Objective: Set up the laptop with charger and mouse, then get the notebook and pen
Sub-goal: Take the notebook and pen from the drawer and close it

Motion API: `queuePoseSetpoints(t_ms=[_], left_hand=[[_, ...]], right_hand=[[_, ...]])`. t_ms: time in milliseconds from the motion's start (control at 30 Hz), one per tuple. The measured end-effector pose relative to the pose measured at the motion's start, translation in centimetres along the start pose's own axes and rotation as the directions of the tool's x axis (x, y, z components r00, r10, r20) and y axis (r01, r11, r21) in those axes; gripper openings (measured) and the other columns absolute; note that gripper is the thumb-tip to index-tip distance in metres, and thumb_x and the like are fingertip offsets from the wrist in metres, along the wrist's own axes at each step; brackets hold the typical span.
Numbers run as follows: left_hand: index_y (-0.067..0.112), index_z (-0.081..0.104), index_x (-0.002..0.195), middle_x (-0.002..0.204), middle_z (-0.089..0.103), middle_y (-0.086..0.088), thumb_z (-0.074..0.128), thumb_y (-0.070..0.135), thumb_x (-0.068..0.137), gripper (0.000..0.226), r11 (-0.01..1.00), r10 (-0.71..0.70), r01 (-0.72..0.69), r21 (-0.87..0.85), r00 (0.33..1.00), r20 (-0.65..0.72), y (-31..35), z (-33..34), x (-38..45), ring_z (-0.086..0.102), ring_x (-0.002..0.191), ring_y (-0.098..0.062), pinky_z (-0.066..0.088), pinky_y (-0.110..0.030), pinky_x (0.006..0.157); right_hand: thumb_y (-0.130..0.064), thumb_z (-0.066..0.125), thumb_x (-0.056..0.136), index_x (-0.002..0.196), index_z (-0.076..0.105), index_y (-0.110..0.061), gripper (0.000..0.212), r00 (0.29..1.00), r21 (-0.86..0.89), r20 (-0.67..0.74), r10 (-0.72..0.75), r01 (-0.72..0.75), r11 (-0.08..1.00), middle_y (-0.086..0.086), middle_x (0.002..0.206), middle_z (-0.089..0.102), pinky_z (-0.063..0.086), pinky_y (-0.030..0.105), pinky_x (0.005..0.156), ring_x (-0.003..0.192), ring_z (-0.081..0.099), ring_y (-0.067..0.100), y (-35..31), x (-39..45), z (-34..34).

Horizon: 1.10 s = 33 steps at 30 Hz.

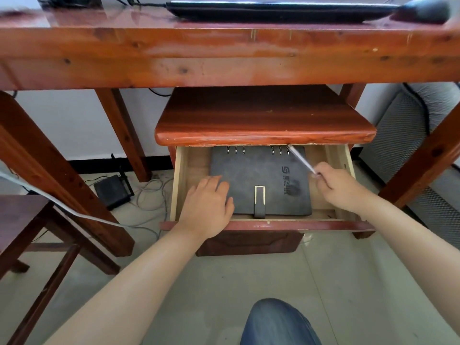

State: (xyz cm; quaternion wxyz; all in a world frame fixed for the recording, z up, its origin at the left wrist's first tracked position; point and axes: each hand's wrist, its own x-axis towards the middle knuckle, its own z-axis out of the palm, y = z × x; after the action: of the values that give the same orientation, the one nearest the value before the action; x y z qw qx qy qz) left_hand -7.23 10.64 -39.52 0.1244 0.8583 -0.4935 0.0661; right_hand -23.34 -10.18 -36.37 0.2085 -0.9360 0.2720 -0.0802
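A dark grey ring-bound notebook [263, 180] with a clasp lies flat in the pulled-out drawer [341, 160] of a small cabinet under the wooden desk. My left hand [209, 205] rests on the notebook's left part, fingers spread over the cover. My right hand [336, 183] pinches the near end of a clear pen [300, 159], which slants up to the left over the notebook's top right corner. On the desk above sit the black laptop [278, 11] and a black mouse [425, 9].
The cabinet top [263, 120] overhangs the drawer's rear. A router [112, 191] and tangled cables [151, 195] lie on the floor at left. A wooden stool [27, 220] stands lower left, a mesh-covered unit [403, 138] at right. My knee [276, 322] shows at the bottom.
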Motion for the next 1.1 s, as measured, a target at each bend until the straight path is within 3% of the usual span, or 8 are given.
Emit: queuePoseSetpoints(t_ms=[167,333,567,633,767,867,1000,1100], left_hand=[[0.016,0.014,0.143,0.154,0.017,-0.014,0.040,0.041,0.091,0.063,0.984,-0.177,0.180,0.017,0.943,0.283,-0.3,0.1,1.2,0.016,0.140,-0.032,0.023,-0.045,0.113],[0.009,-0.007,0.144,0.151,0.025,-0.018,0.053,0.053,0.083,0.097,0.882,-0.322,0.459,-0.109,0.753,0.574,0.8,1.2,3.9,0.029,0.136,-0.035,0.031,-0.037,0.110],[0.013,0.020,0.142,0.147,0.037,-0.006,0.084,0.019,0.063,0.101,0.519,-0.376,0.616,-0.593,0.787,0.488,-0.3,1.2,4.4,0.034,0.135,-0.026,0.030,-0.036,0.113],[0.016,0.023,0.142,0.147,0.036,-0.009,0.084,0.026,0.063,0.101,0.571,-0.366,0.583,-0.577,0.811,0.457,-0.6,0.3,4.1,0.032,0.135,-0.028,0.029,-0.040,0.114],[0.027,0.014,0.144,0.153,0.012,-0.014,0.075,0.051,0.065,0.102,0.809,-0.297,0.456,-0.372,0.862,0.411,-0.8,-2.2,2.1,0.012,0.140,-0.034,0.022,-0.045,0.114],[0.028,0.017,0.144,0.156,-0.001,-0.008,0.068,0.056,0.068,0.096,0.989,-0.054,0.088,-0.122,0.966,0.253,-0.9,-3.6,-0.1,-0.004,0.144,-0.029,0.008,-0.045,0.117],[0.000,0.061,0.114,0.116,0.066,-0.022,0.077,0.026,0.071,0.052,0.861,0.489,-0.482,0.163,0.872,0.001,0.2,-5.9,-2.2,0.066,0.103,-0.033,0.054,-0.044,0.086],[-0.006,0.069,0.093,0.088,0.075,-0.020,0.082,0.006,0.063,0.035,0.756,0.644,-0.610,0.238,0.758,-0.103,0.6,-7.0,-4.2,0.074,0.076,-0.030,0.060,-0.038,0.055]], right_hand=[[-0.034,0.044,0.094,0.112,0.049,0.006,0.044,0.911,-0.224,-0.018,0.412,-0.405,0.886,0.024,0.113,0.061,0.047,0.033,0.077,0.103,0.059,0.036,-0.2,1.6,2.4],[-0.026,0.059,0.085,0.099,0.062,-0.001,0.030,0.892,-0.112,0.027,0.451,-0.445,0.888,0.008,0.078,0.059,0.038,0.020,0.047,0.077,0.057,0.025,-2.1,3.4,4.7],[-0.013,0.073,0.078,0.115,0.053,0.005,0.046,0.776,0.653,0.171,0.607,-0.551,0.520,0.019,0.125,0.057,0.044,0.034,0.081,0.114,0.053,0.035,-0.8,2.8,2.7],[-0.022,0.071,0.080,0.119,0.051,0.002,0.050,0.792,0.697,0.234,0.564,-0.541,0.471,0.017,0.122,0.059,0.048,0.035,0.082,0.111,0.055,0.033,-1.3,2.3,1.6],[-0.026,0.062,0.088,0.091,0.055,-0.008,0.019,0.803,0.730,0.332,0.495,-0.551,0.404,0.005,0.075,0.058,0.030,0.009,0.027,0.055,0.052,0.017,-2.7,0.4,-0.3],[-0.018,0.058,0.090,0.073,0.051,-0.008,0.022,0.819,0.817,0.344,0.459,-0.502,0.284,0.006,0.058,0.052,0.017,0.005,0.023,0.025,0.041,0.009,-3.2,-1.8,-0.8],[-0.015,0.051,0.093,0.062,0.045,-0.008,0.032,0.842,0.875,0.372,0.390,-0.459,0.154,-0.001,0.027,0.047,0.015,0.006,0.021,0.017,0.030,0.005,-4.5,-4.7,-1.0],[-0.018,0.046,0.095,0.062,0.046,-0.008,0.034,0.882,0.886,0.365,0.299,-0.428,0.178,-0.005,0.028,0.046,0.016,0.005,0.021,0.018,0.028,0.002,-5.0,-6.6,-0.6]])
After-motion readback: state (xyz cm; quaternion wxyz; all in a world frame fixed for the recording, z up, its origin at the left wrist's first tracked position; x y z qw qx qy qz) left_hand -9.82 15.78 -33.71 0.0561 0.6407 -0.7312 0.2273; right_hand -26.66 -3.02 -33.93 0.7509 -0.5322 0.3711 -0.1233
